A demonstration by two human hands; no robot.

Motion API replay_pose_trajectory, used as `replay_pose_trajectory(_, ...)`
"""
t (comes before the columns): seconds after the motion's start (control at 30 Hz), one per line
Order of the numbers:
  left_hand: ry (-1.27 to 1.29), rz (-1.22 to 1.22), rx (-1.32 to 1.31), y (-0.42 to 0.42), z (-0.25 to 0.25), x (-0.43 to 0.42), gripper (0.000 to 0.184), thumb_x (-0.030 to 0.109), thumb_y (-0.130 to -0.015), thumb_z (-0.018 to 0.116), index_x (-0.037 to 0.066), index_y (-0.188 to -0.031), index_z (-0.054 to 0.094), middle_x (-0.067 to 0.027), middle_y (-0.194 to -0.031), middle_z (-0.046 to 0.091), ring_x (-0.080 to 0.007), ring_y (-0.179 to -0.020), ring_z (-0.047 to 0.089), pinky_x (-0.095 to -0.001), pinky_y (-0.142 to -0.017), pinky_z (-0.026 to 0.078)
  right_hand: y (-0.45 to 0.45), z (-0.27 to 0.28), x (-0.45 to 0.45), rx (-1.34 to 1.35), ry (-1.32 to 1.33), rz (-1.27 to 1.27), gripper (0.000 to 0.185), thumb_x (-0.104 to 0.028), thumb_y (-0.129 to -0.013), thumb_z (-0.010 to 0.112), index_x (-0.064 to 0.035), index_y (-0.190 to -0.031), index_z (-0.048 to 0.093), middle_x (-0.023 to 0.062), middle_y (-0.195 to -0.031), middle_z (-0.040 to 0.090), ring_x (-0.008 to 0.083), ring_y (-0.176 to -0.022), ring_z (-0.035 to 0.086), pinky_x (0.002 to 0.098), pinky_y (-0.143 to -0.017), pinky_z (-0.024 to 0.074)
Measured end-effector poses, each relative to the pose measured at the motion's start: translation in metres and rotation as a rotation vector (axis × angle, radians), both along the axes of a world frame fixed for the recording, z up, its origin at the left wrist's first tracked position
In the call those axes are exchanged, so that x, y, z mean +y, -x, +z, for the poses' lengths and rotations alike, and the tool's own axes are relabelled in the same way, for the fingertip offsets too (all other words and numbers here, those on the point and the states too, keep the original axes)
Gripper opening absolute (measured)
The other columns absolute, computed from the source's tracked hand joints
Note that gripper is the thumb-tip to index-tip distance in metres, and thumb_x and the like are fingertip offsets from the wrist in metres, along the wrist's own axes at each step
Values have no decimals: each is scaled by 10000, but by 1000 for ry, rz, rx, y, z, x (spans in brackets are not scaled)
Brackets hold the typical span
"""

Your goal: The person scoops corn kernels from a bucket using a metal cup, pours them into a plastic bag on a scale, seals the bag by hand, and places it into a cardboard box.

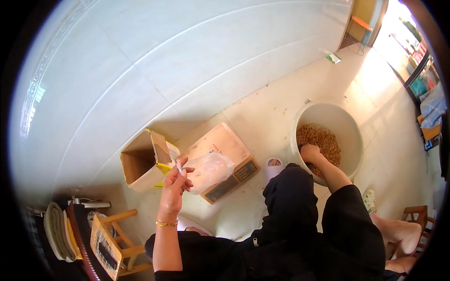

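My left hand (178, 180) is raised in front of me, its thumb and fingers pinched on the gathered neck of a clear plastic bag (212, 169). The bag hangs out to the right over a closed cardboard box (220, 140). Inside a large pale tub (353, 136), my right hand (310, 153) reaches down at the left side of a heap of small brown nuts or kernels (328, 140). Its fingers look curled in among them, and the fingertips are hidden.
An open cardboard carton (140, 161) stands by the tiled wall. At lower left is a wooden stool (110, 239) beside folded cloths (61, 229). Another person's leg (398, 232) is at lower right. A green and white packet (333, 58) lies near the wall; an orange stool (361, 23) stands farther off.
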State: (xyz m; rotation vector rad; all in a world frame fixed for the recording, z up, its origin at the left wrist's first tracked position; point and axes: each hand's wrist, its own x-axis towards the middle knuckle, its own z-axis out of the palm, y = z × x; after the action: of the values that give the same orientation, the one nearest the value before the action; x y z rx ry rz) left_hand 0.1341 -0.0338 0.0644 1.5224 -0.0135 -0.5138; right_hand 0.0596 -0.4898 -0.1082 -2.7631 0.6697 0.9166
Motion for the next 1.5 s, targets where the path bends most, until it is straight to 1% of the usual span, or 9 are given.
replay_pose_trajectory(0.23, -13, -31, 28, 0, 1, -3, 395, 218, -929, 525, 81, -1296, 484, -21, -1037, 596, -47, -690, 523, -187, -610, 407, 8, -6, -32, 26, 182, -159, 306, -271, -824, 514, -57, -945, 696, 148, -982, 668, 281, -915, 648, 411, -714, 526)
replay_pose_trajectory(0.33, -6, -18, 26, 2, 3, -4, 398, 217, -930, 524, 80, -1301, 478, -20, -1042, 592, -47, -704, 519, -189, -619, 409, 7, -20, -69, -143, 180, -237, 268, -221, -817, 529, -35, -919, 693, 190, -938, 665, 304, -887, 650, 416, -701, 523)
replay_pose_trajectory(0.4, -13, -23, 32, 2, 2, -4, 400, 217, -930, 524, 78, -1301, 476, -21, -1044, 590, -47, -708, 518, -190, -621, 408, 1, -23, -88, -393, -148, -612, 242, -172, -793, 547, 16, -877, 675, 224, -871, 658, 331, -843, 652, 437, -691, 519)
replay_pose_trajectory(0.5, -24, -31, 34, 1, 0, -3, 401, 217, -930, 523, 74, -1301, 473, -23, -1045, 588, -47, -709, 517, -191, -623, 409, 18, -28, -79, -633, -37, -465, 282, -187, -802, 540, 63, -871, 651, 247, -859, 649, 357, -812, 650, 458, -687, 515)
replay_pose_trajectory(0.6, -28, -33, 30, 0, -1, -5, 402, 218, -930, 524, 72, -1301, 473, -23, -1042, 589, -46, -704, 517, -192, -623, 409, 30, 7, -32, -213, -19, -170, 311, -205, -816, 513, 64, -893, 648, 250, -880, 649, 367, -843, 643, 469, -720, 509)
replay_pose_trajectory(0.7, -31, -48, 37, -1, -3, -7, 403, 203, -927, 522, 79, -1306, 464, -32, -1038, 595, -49, -698, 531, -191, -621, 414, 38, -29, -23, 85, -404, -134, 356, -279, -839, 504, 10, -980, 658, 252, -949, 642, 348, -908, 634, 452, -753, 512)
replay_pose_trajectory(0.97, -48, -43, 53, -2, -6, -7, 405, 183, -922, 524, 85, -1309, 457, -41, -1036, 601, -60, -695, 542, -191, -621, 419, 41, -66, -34, -206, -45, -13, 402, -348, -829, 549, -30, -1061, 631, 225, -947, 650, 316, -921, 636, 434, -748, 520)
replay_pose_trajectory(1.13, -84, -92, 70, -4, -9, -4, 411, 185, -927, 511, 77, -1318, 445, -42, -1050, 591, -61, -714, 539, -196, -640, 419, 26, -19, -37, -222, 95, -139, 482, -399, -816, 595, -74, -1170, 560, 204, -932, 653, 287, -896, 645, 417, -710, 529)
replay_pose_trajectory(1.5, -79, -105, 89, -5, -6, -7, 429, 201, -917, 537, 77, -1319, 449, -39, -1050, 588, -60, -734, 532, -199, -659, 417, -18, -14, -38, -305, 101, -643, 294, -269, -795, 634, 4, -900, 666, 191, -907, 660, 343, -785, 652, 446, -650, 524)
